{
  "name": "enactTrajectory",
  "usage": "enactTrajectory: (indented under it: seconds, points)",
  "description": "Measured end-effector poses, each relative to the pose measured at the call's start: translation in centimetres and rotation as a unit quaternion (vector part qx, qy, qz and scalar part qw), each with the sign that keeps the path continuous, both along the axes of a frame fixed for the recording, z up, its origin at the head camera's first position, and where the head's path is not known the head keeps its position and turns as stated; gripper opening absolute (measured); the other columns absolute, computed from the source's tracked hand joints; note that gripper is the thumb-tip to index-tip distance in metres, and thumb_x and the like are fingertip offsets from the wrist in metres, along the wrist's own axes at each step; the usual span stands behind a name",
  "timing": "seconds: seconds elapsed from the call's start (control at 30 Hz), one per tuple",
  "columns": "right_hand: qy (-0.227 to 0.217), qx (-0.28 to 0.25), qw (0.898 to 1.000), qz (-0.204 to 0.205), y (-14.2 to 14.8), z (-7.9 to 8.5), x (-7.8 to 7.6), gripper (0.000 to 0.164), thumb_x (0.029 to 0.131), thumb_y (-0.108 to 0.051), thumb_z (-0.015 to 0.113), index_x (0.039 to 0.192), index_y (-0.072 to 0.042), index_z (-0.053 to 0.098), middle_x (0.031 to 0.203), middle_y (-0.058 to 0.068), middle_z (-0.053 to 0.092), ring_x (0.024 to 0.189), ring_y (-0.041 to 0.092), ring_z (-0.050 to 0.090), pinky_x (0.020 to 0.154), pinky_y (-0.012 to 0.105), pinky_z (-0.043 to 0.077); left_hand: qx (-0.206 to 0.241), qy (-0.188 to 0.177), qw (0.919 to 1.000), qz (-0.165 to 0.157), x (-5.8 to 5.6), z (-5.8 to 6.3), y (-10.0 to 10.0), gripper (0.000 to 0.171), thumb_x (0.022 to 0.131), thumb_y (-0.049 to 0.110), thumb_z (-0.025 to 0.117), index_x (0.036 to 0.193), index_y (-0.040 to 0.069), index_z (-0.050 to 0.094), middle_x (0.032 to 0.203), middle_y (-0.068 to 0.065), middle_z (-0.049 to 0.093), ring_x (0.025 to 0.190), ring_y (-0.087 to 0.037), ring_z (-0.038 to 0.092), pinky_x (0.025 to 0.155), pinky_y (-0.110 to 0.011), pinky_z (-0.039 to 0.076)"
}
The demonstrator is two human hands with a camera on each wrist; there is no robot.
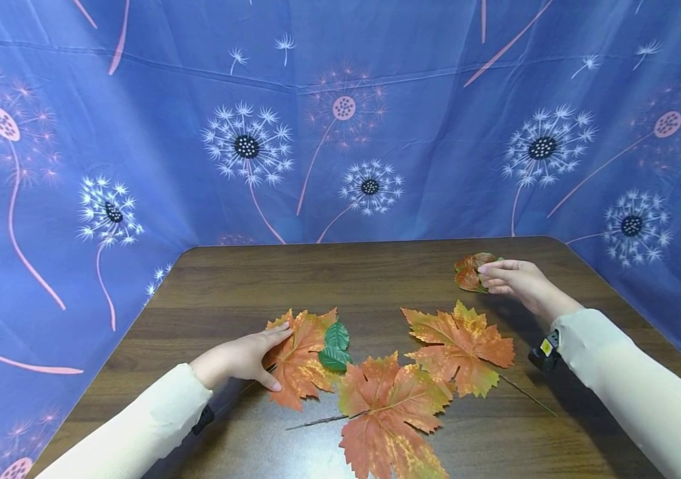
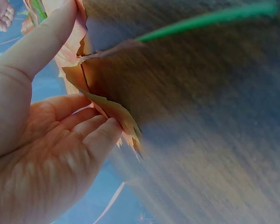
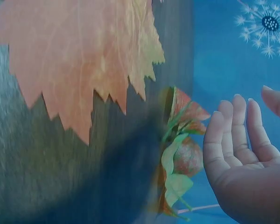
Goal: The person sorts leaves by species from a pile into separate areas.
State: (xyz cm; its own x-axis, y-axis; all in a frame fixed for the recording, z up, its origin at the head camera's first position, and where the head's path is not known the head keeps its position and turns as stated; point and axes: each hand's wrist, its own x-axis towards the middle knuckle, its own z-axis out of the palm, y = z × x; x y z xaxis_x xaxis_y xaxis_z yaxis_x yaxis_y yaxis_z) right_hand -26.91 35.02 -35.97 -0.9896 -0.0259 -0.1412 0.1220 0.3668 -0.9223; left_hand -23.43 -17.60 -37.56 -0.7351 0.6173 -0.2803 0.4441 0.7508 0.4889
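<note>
In the head view my left hand (image 1: 250, 358) rests on an orange artificial maple leaf (image 1: 299, 362), its thumb and fingers spread apart over it. The left wrist view shows the fingertips (image 2: 105, 130) touching a curled-up edge of this leaf. A small pair of green leaves (image 1: 335, 346) lies over its right side. My right hand (image 1: 522, 283) is at the far right of the table, beside a small bunch of red and green leaves (image 1: 468, 271). In the right wrist view its fingers (image 3: 228, 135) are extended and gently bent, with nothing between them; a round reddish piece (image 3: 187, 156) shows in the bunch.
Two more orange maple leaves lie on the brown wooden table (image 1: 244, 279): one at the front (image 1: 391, 419), one on the right (image 1: 462, 349), each with a thin stem. A blue cloth (image 1: 436, 133) with dandelion prints hangs behind the table and along its sides.
</note>
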Motion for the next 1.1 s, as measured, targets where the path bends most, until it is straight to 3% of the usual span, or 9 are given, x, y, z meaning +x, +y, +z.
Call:
enactTrajectory:
  seconds: [0.13,0.5,0.9,1.1]
  points:
    - [0.007,-0.014,1.0,0.011,-1.0,-0.1,0.4,0.047,0.097,-0.031,0.059,0.128,0.003,0.05,0.093,-0.016,0.069,0.091,0.004,0.066,0.086,0.028,0.054,0.004,0.003,1.0,-0.002,0.0,-0.1,0.0,0.099,0.073,0.021,0.085,0.15,-0.002,0.029,0.159,-0.021,0.021,0.145,-0.043,0.021,0.113,-0.058,0.025]
    - [0.018,-0.024,0.998,0.052,-3.0,-0.2,0.2,0.051,0.098,-0.027,0.058,0.132,0.01,0.047,0.096,-0.009,0.071,0.094,0.012,0.067,0.084,0.026,0.054,0.007,0.005,1.0,0.0,0.0,-0.3,0.0,0.099,0.073,0.02,0.085,0.15,-0.003,0.029,0.159,-0.021,0.022,0.145,-0.043,0.021,0.113,-0.058,0.025]
    - [0.009,-0.026,0.998,0.054,-4.8,0.0,-0.2,0.057,0.097,-0.031,0.059,0.134,0.009,0.044,0.097,-0.009,0.069,0.101,0.016,0.066,0.094,0.039,0.051,-0.008,0.001,1.0,0.005,-0.1,-0.3,0.2,0.1,0.072,0.021,0.086,0.151,-0.002,0.028,0.159,-0.02,0.021,0.145,-0.041,0.022,0.113,-0.056,0.026]
    - [0.004,-0.034,0.998,0.057,-5.3,0.0,-0.3,0.057,0.098,-0.031,0.058,0.136,0.009,0.044,0.098,-0.009,0.07,0.1,0.015,0.067,0.094,0.038,0.051,-0.005,0.007,1.0,0.003,-0.1,-0.3,0.3,0.099,0.072,0.02,0.086,0.15,-0.003,0.029,0.159,-0.02,0.022,0.145,-0.041,0.022,0.113,-0.056,0.026]
